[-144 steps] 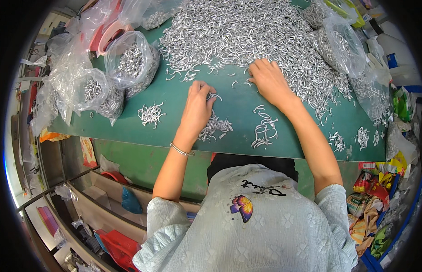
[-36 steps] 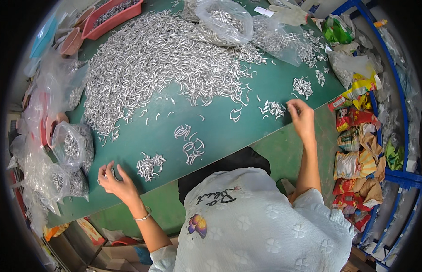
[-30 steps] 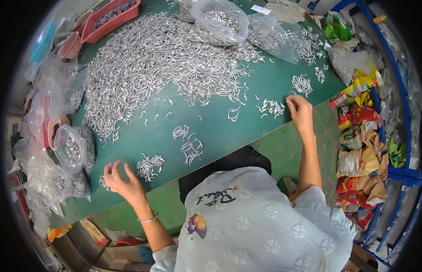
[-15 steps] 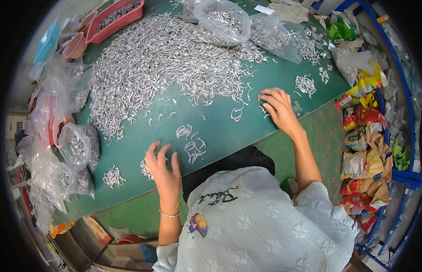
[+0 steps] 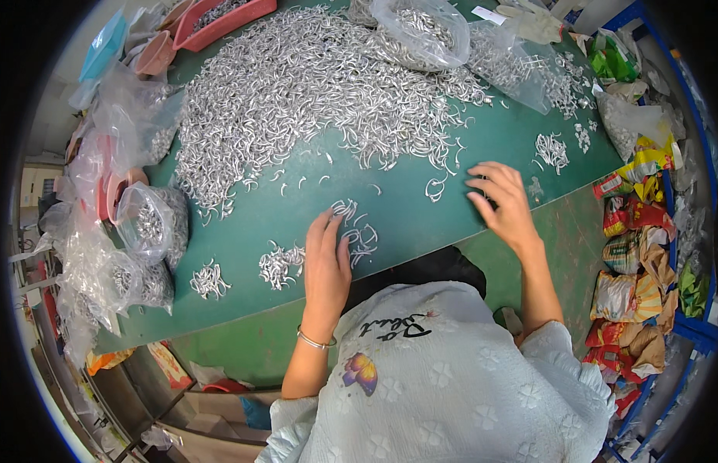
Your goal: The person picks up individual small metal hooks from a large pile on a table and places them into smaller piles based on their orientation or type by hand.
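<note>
My left hand (image 5: pixel 325 266) reaches over the green tabletop with fingers stretched out, its fingertips at a small loose group of curved silver metal pieces (image 5: pixel 362 241). Part of that group lies hidden beneath the fingers. Just left of this hand sits a small heap of the same pieces (image 5: pixel 277 266), and another little heap (image 5: pixel 210 280) lies farther left. My right hand (image 5: pixel 504 202) hovers low near the table's front edge, fingers apart and slightly bent, with nothing visible in it. A few linked-looking curved pieces (image 5: pixel 434 189) lie to its left.
A broad pile of silver pieces (image 5: pixel 297 100) covers the far table. Clear plastic bags of metal parts stand behind it (image 5: pixel 421 35) and at the left (image 5: pixel 152 224). A pink tray (image 5: pixel 220 23) is at the back. Blue shelving with colourful packets (image 5: pixel 625 297) lines the right.
My left hand has moved right, from the small heap to the loose group beside it, uncovering that heap. My right hand stays near the same spot. The whole view has shifted slightly.
</note>
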A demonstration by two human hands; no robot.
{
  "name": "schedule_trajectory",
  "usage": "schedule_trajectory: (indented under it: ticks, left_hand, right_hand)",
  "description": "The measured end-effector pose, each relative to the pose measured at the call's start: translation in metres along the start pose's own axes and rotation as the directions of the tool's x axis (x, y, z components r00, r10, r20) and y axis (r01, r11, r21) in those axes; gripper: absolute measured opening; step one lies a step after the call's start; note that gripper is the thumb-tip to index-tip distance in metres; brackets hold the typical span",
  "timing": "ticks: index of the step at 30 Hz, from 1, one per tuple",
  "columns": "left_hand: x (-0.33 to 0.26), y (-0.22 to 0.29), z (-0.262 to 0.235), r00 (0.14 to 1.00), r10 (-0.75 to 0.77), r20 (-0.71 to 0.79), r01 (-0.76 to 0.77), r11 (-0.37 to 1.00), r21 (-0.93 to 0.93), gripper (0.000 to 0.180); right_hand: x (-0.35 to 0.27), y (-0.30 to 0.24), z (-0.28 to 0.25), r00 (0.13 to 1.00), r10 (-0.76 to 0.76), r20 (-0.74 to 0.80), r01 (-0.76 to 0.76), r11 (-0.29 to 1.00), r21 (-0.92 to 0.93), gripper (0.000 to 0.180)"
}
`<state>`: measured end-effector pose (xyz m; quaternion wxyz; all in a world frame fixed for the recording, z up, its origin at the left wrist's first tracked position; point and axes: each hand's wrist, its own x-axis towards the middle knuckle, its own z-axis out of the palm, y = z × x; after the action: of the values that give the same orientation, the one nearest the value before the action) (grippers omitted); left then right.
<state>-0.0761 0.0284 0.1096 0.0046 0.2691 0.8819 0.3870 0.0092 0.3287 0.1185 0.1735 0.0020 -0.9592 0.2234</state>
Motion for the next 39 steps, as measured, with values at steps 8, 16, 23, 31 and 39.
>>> schedule_trajectory:
  ticks: [8,16,23,31,39]
  left_hand:
    - [0.001,0.001,0.002,0.999,0.027,0.031,-0.028,1.000,0.010,0.037]
    - [-0.003,0.002,0.002,0.999,-0.023,0.029,0.023,1.000,0.007,0.036]
    - [0.008,0.016,0.008,0.999,0.030,0.019,-0.031,0.999,0.021,0.038]
    - [0.010,0.017,0.009,0.998,0.032,0.047,-0.036,0.997,0.071,0.038]
    - [0.008,0.015,0.008,0.998,0.017,0.060,-0.022,0.996,0.085,0.038]
  right_hand:
    - [0.033,-0.022,0.051,0.980,-0.101,0.173,0.074,0.985,0.153,0.022]
    - [0.042,-0.015,0.045,0.988,0.031,0.148,-0.083,0.928,0.363,0.027]
    - [0.043,-0.034,0.065,0.989,-0.092,0.114,0.072,0.983,0.169,0.011]
    - [0.047,-0.035,0.057,0.999,-0.006,-0.051,0.014,0.985,0.172,0.009]
    - [0.048,-0.026,0.063,0.989,-0.037,0.143,0.000,0.969,0.248,0.011]
